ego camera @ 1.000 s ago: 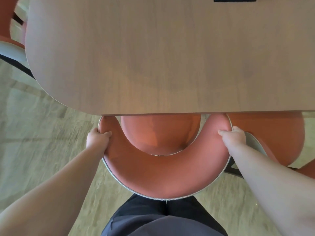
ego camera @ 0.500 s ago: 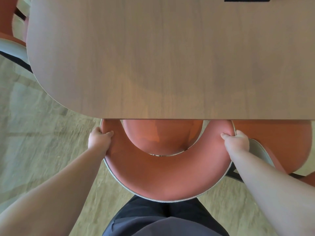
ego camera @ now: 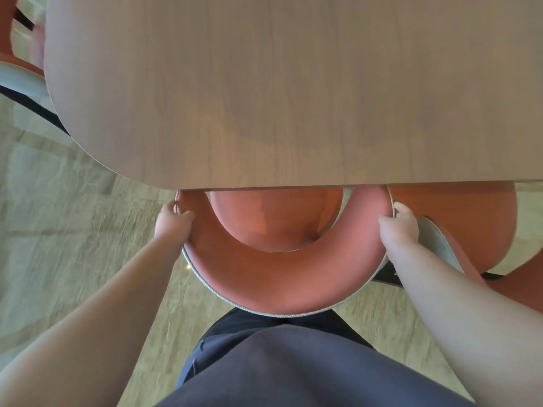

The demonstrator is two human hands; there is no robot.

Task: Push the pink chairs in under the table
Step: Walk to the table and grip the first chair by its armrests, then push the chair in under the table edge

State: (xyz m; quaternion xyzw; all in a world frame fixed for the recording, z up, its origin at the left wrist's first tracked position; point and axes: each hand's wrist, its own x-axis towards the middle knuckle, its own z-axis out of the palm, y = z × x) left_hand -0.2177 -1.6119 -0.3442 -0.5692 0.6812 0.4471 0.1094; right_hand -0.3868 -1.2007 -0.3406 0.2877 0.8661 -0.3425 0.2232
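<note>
Two hands, left hand [ego camera: 173,223] and right hand [ego camera: 399,227], grip pink chair [ego camera: 282,277] between

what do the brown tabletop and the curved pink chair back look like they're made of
The brown tabletop looks like wood or wood-look laminate: vertical grain lines, a smooth satin sheen that faintly mirrors the chair. The curved pink chair back looks upholstered in matte fabric, soft and without gloss, with grey woven-looking cloth along its outer edge. Both hands grip it.

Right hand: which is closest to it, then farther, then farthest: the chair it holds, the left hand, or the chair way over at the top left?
1. Chair it holds: gripped by the right hand.
2. Left hand: across the backrest.
3. Top-left chair: far corner.
</note>
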